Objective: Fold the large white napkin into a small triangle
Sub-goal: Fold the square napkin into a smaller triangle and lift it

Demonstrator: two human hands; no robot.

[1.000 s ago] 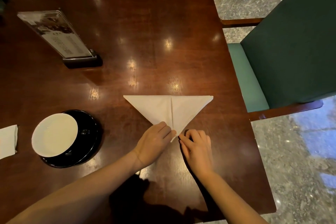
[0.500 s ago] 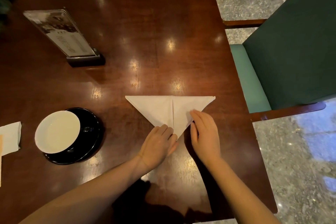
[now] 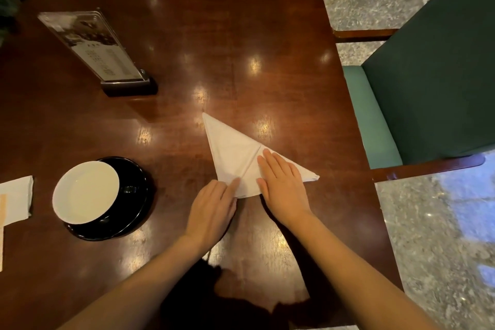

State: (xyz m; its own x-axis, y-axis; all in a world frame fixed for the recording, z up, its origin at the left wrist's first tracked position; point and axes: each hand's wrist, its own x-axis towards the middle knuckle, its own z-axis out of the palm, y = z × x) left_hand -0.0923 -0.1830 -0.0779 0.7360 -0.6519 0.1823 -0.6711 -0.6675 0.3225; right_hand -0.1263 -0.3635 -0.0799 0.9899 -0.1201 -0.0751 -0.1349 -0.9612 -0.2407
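Observation:
The white napkin [image 3: 232, 153] lies flat on the dark wooden table [image 3: 267, 61], folded into a triangle with a centre crease. One tip points to the far left and another to the right. My right hand [image 3: 282, 185] lies flat, palm down, on the napkin's right half, fingers together. My left hand [image 3: 213, 206] rests at the near corner, fingertips touching the napkin's edge beside the crease. Neither hand pinches the cloth.
A white bowl [image 3: 85, 191] sits on a black saucer [image 3: 134, 195] at the near left. A small folded white napkin [image 3: 14, 199] lies at the left edge. A menu stand [image 3: 91, 48] stands far left. Green chairs [image 3: 428, 83] flank the table's right and far sides.
The napkin has turned clockwise, its long edge now slanting from far left to near right. My right hand has slid onto its right half and flattened; my left hand stays at the near corner.

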